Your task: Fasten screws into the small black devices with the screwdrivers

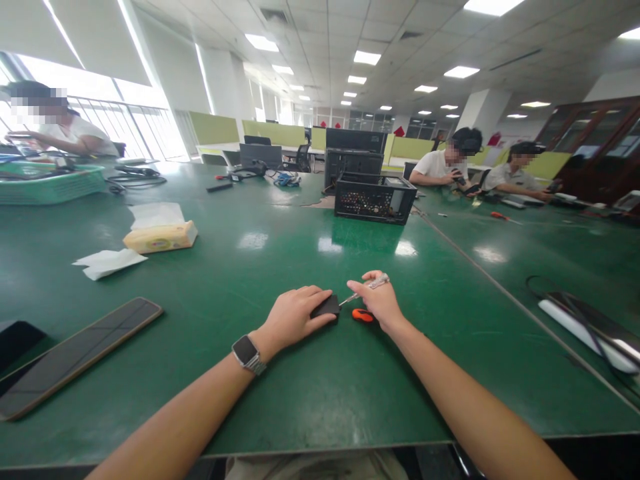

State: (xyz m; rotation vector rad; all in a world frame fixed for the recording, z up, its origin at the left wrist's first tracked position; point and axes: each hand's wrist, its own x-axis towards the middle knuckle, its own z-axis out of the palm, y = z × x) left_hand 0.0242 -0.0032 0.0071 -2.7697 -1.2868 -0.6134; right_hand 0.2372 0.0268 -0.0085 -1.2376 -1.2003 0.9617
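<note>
My left hand [296, 315], with a watch on its wrist, lies over a small flat black device [327, 306] on the green table [280, 400] and presses it down with closed fingers. My right hand [381, 301] grips a small screwdriver [367, 285] with a clear handle; its thin metal tip points left and touches the black device's right edge. An orange-handled tool [363, 316] lies on the table just under my right hand.
A phone [80, 355] lies at the left front beside a dark tablet corner [15, 337]. A tissue pack [161, 237] and loose tissue [107, 262] sit further left. A black computer case [375, 197] stands mid-table. A white bar with cables [585, 327] lies right. Three people sit at the far edges.
</note>
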